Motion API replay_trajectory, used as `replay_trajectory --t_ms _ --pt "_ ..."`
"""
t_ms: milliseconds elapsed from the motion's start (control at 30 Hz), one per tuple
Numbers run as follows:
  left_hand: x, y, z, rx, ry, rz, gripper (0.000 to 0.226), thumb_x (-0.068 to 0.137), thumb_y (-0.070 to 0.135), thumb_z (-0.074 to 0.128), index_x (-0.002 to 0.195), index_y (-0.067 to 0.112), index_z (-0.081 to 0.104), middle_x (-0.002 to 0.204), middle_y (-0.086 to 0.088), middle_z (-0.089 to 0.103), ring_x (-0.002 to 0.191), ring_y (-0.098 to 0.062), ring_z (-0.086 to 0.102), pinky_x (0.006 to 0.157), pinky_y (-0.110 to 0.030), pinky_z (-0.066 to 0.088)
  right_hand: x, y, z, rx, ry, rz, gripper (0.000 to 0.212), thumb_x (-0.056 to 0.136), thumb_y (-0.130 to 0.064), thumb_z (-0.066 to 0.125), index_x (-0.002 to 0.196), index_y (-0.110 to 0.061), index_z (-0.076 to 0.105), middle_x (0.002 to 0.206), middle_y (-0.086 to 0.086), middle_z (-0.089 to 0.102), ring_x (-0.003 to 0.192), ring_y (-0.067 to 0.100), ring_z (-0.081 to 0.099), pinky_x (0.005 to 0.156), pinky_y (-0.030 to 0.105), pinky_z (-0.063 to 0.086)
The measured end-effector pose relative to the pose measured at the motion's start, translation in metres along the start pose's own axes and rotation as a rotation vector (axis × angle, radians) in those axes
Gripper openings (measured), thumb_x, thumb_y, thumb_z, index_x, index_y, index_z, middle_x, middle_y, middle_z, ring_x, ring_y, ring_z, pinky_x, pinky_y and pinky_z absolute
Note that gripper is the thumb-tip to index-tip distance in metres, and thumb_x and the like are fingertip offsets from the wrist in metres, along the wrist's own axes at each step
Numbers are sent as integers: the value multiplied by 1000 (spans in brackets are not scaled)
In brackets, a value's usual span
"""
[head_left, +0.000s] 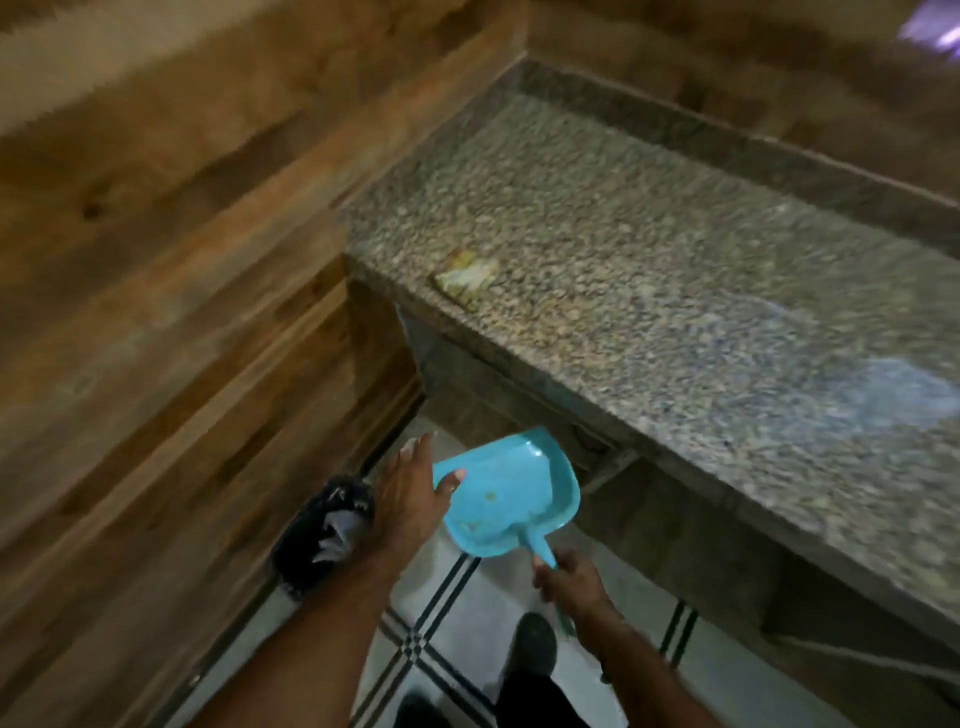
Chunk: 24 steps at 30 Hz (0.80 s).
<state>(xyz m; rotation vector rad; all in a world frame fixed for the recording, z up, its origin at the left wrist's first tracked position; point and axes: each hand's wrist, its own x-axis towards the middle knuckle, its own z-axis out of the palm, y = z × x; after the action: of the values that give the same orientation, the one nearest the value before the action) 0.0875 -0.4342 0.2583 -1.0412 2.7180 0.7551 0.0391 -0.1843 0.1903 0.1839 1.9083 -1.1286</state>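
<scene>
Beside the wooden wall (182, 312) a black bag (324, 530) sits under the left hand (408, 499), fingers straight, thumb on the rim of the blue dustpan (506, 493). The dustpan hangs over the floor (498, 603) below the counter (675, 291); its length runs from handle, nearest the person, to mouth, pointing away; the right hand (571, 584) curls round the handle.

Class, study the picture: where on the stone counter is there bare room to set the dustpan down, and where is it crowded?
The counter is bare from the yellowish scrap near its front left edge rightward and back to the wall. Crowded: low down, where the left hand, right hand, dustpan and black bag bunch over the floor.
</scene>
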Motion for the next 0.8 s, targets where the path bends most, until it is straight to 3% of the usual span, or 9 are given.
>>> replay_trajectory --t_ms 133,300,400,567,700,800 --pt "30 66 -17 -35 51 125 72 97 51 63 156 13 44 155 -20 47 144 -37 44 114 -44 38 -10 -21 -44 69 35 -46 15 102 -21 60 109 -9 67 86 7 67 70 13 61 54 14 50" --pt "98 108 -41 -46 20 165 70 103 45 56 159 8 36 158 -24 40 146 -41 38 118 -45 32 -3 -40 -73 100 120 -128 14 100 -10 60 104 2 66 78 9 60 60 8 57 53 19 50" --pt "147 123 -57 -4 -7 181 72 105 42 54 162 8 27 163 -24 31 150 -41 31 119 -47 31 -1 -53 -76 93 149 -140 20 102 -15 61 105 4 67 75 7 60 60 10 55 54 20 49" --pt "223 134 -68 84 -15 258 53 105 27 56 152 6 45 155 -25 42 141 -42 41 114 -49 40 -2 -61 -73 149 163 -108 24 101 -25 63 101 -1 67 77 7 61 64 9 57 59 24 49" --pt "259 132 -69 178 20 303 53 104 38 59 150 16 48 155 -17 45 143 -38 39 107 -55 43 -5 -62 -64 214 187 -87 39 90 -41 69 104 -5 71 76 6 65 63 8 60 58 24 50" --pt "280 124 -70 269 44 326 59 99 41 65 153 27 46 153 -15 45 144 -36 36 104 -56 47 -3 -64 -53 259 195 -47 28 94 -34 71 102 -7 71 75 6 65 61 8 61 57 22 51"
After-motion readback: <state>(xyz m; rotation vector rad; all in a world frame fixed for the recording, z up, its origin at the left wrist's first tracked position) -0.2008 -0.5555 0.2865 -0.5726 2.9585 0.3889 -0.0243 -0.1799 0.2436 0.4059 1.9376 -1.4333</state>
